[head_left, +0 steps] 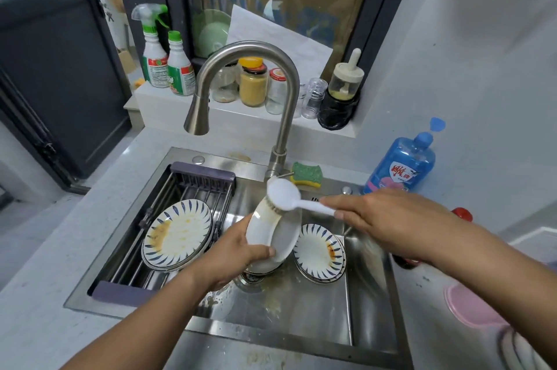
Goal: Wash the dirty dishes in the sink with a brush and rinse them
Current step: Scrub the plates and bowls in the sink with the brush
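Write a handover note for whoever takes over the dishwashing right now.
Left hand grips a tilted plate over the sink. Right hand grips the brush, bristles on that plate's stained upper edge.
Stained plates wait in two stacks: left stack on the rack, right stack on the sink floor.
Nothing looks finished.
To do: scrub and rinse this plate, then both stacks.

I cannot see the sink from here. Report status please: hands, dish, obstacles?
Left hand grips tilted white plate over sink. Right hand holds dish brush, bristles on plate's stained edge. Nothing blocking; faucet not running.

Spray bottle [153,50], jars [253,84], blue bottle [402,163]
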Action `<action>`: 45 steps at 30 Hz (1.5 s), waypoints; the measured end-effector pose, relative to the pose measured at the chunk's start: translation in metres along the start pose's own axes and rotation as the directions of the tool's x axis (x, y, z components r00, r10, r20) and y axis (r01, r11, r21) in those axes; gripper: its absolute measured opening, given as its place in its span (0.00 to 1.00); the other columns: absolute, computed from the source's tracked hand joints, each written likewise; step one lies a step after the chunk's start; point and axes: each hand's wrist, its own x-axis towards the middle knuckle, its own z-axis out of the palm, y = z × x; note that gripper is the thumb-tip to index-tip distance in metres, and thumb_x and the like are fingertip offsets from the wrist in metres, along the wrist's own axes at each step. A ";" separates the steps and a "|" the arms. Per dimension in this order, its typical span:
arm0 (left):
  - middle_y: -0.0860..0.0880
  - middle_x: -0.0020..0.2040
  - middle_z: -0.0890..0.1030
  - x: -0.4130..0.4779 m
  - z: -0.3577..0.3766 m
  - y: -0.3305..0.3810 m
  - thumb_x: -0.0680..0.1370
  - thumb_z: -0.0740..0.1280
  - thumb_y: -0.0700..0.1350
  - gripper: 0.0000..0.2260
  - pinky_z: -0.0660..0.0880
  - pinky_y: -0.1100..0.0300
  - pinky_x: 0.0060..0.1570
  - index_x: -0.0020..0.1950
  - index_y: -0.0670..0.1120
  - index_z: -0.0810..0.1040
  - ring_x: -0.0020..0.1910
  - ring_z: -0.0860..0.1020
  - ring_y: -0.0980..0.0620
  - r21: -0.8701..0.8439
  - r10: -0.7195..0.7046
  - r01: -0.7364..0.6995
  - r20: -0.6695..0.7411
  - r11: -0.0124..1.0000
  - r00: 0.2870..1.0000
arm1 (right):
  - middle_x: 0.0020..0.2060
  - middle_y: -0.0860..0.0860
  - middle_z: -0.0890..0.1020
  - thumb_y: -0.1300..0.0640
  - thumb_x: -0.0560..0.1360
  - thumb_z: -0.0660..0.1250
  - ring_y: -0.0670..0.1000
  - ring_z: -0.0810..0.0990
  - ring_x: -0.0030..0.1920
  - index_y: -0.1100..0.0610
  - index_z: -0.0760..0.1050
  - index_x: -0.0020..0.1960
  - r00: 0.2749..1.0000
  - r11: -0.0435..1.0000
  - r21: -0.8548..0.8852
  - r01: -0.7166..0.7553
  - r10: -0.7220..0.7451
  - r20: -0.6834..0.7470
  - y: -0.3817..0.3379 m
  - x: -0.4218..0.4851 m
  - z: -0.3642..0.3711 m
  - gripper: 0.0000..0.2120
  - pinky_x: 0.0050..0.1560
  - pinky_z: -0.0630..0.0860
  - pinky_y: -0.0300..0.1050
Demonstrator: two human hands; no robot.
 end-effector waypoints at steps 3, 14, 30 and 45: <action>0.42 0.59 0.84 -0.005 -0.002 0.007 0.67 0.76 0.33 0.30 0.78 0.44 0.63 0.67 0.47 0.74 0.61 0.81 0.40 -0.130 0.034 -0.034 0.003 0.991 0.999 | 0.61 0.41 0.80 0.40 0.84 0.52 0.44 0.75 0.54 0.31 0.64 0.74 0.996 0.989 0.119 -0.090 0.088 0.026 0.028 0.008 0.007 0.19 0.56 0.72 0.42; 0.35 0.64 0.80 -0.011 -0.015 0.029 0.74 0.63 0.25 0.26 0.79 0.40 0.58 0.70 0.41 0.73 0.64 0.79 0.37 -0.658 0.050 -0.012 0.039 0.753 0.998 | 0.25 0.46 0.72 0.45 0.83 0.59 0.43 0.69 0.23 0.31 0.73 0.65 0.969 0.660 0.715 -0.232 0.217 0.114 0.047 -0.016 0.054 0.13 0.24 0.66 0.35; 0.37 0.61 0.83 0.004 -0.013 0.060 0.67 0.80 0.34 0.26 0.79 0.41 0.61 0.64 0.44 0.81 0.61 0.81 0.36 -0.024 0.006 0.001 0.313 1.000 0.950 | 0.49 0.40 0.85 0.55 0.66 0.83 0.42 0.84 0.50 0.42 0.76 0.64 0.981 0.539 0.842 -0.009 0.169 -0.098 0.001 0.026 0.058 0.30 0.52 0.80 0.39; 0.49 0.51 0.86 0.027 -0.015 0.036 0.68 0.76 0.32 0.22 0.81 0.53 0.53 0.59 0.49 0.82 0.53 0.83 0.47 0.274 0.057 -0.047 -0.030 0.961 0.998 | 0.55 0.42 0.81 0.31 0.79 0.42 0.49 0.79 0.55 0.26 0.52 0.75 0.986 0.995 -0.030 0.098 -0.101 -0.133 -0.007 -0.004 0.008 0.24 0.52 0.78 0.51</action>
